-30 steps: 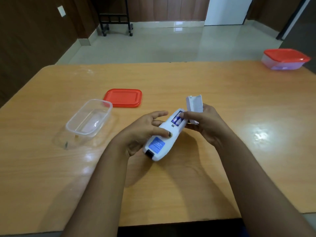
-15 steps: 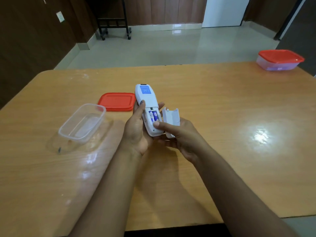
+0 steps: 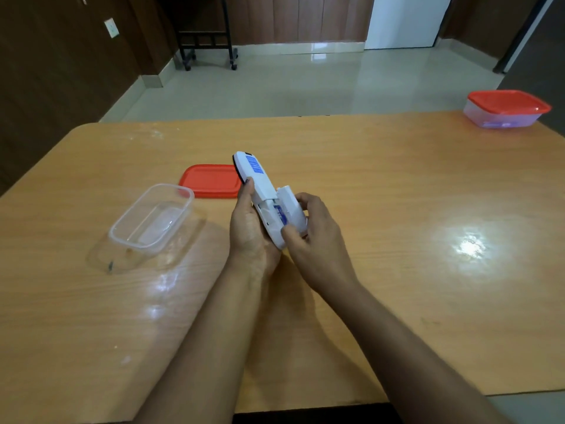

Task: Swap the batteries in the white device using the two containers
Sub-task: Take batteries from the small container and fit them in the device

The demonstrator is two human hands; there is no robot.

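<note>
White device point(image 3: 256, 179) in hands; open container point(image 3: 152, 221) empty-looking.

You sit in plain indoor room, likely office or home hall; exact kind unclear. Wooden laminate desk point(image 3: 382, 179) before you. Glossy tiled floor point(image 3: 305, 84) beyond at 12 o'clock. Dark wood panel walls point(image 3: 55, 71) at 10 o'clock, wall switch point(image 3: 111, 28), wheeled black rack point(image 3: 204, 35) at 11, white door point(image 3: 403, 19) at 1.
</note>
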